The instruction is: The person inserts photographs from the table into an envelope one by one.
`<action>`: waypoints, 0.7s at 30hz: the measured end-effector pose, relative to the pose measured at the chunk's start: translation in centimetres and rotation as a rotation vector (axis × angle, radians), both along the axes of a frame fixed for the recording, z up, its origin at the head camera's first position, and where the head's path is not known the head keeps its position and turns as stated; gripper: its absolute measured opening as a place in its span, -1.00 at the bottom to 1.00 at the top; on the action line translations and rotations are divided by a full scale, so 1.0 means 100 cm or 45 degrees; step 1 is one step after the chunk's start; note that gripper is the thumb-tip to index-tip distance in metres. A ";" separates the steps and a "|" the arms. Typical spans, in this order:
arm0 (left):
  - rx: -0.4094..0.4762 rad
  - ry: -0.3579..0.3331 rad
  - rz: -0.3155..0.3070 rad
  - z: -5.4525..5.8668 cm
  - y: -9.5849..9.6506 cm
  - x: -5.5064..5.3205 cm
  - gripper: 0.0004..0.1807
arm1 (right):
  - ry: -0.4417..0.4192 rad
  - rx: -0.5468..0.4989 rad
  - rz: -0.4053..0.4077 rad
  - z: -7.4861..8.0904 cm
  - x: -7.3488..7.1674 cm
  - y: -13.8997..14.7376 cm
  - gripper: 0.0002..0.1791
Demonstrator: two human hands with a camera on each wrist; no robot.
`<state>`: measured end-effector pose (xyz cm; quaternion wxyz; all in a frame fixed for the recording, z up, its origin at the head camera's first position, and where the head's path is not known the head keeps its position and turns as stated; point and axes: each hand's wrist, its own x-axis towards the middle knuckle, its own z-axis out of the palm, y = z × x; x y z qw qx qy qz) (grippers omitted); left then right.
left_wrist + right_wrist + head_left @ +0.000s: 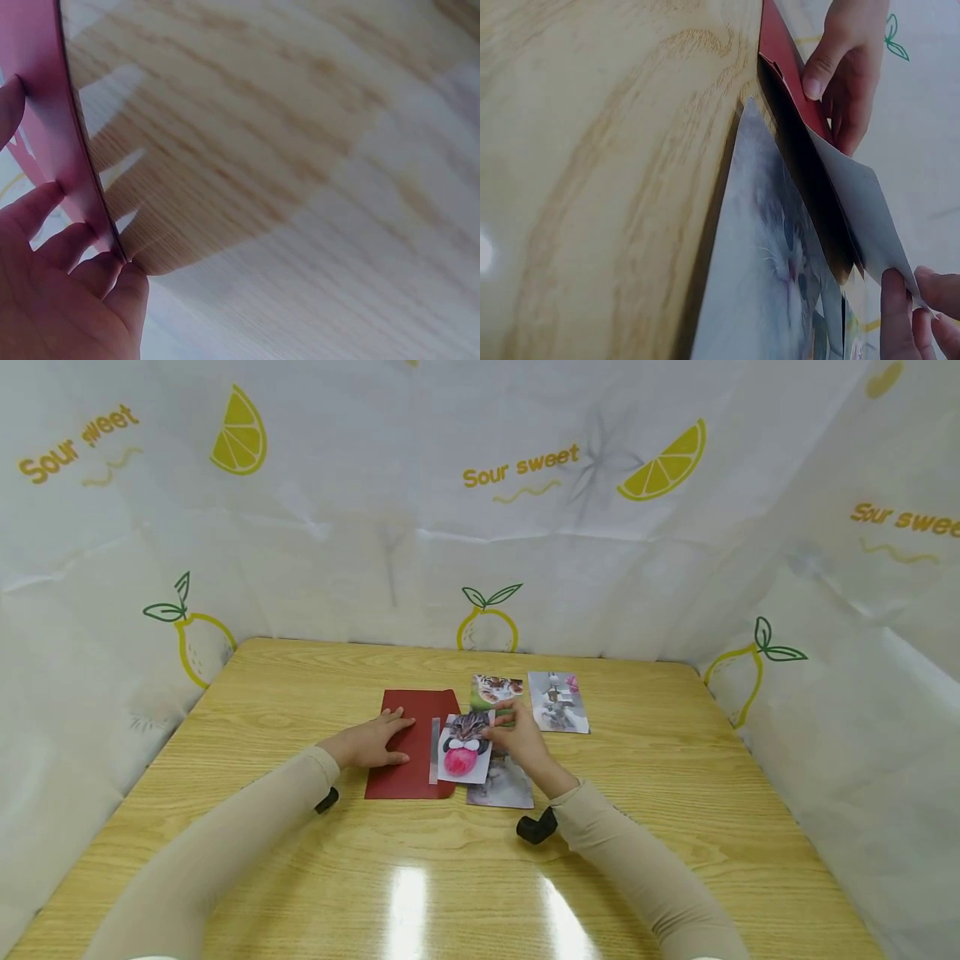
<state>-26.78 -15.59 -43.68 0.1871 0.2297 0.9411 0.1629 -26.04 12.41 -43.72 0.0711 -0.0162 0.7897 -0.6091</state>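
Note:
My left hand point(369, 743) rests on a red paper envelope point(401, 783) with its fingers spread. Its fingers also show at the envelope's edge point(75, 124) in the left wrist view. A pale strip runs down the envelope near its right side. My right hand point(521, 745) pinches the right edge of a picture card point(461, 762) showing a cat with a pink ball. This card overlaps the envelope's right end and is tilted up from it in the right wrist view, its plain back point(862, 202) visible. Beneath it lies a grey animal picture card point(512, 789), partly hidden.
A tiger picture card point(480, 695) lies just behind my right hand, partly covered. Farther right is another picture card point(558, 703) with a grey scene and a pink patch. The wooden table point(637, 777) meets a white lemon-print curtain point(360, 568) at the back and sides.

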 end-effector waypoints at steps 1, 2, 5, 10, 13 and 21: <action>0.001 0.000 0.000 0.000 0.000 0.000 -0.19 | -0.007 0.006 0.002 -0.001 0.000 0.000 -0.41; 0.001 0.000 0.000 0.000 0.000 0.000 -0.19 | -0.014 0.018 0.005 -0.001 0.000 0.000 -0.41; 0.002 -0.005 0.002 0.001 0.000 0.000 -0.19 | -0.045 0.027 0.022 0.000 -0.001 0.000 -0.39; -0.001 -0.009 0.000 0.001 0.000 0.000 -0.19 | -0.138 0.012 0.050 0.005 0.001 -0.001 -0.30; -0.006 -0.006 -0.002 0.001 0.000 0.000 -0.20 | -0.163 -0.001 0.063 0.007 0.001 -0.002 -0.27; -0.002 -0.020 -0.007 0.001 0.000 0.000 -0.19 | -0.121 0.028 0.118 0.005 -0.002 -0.004 -0.28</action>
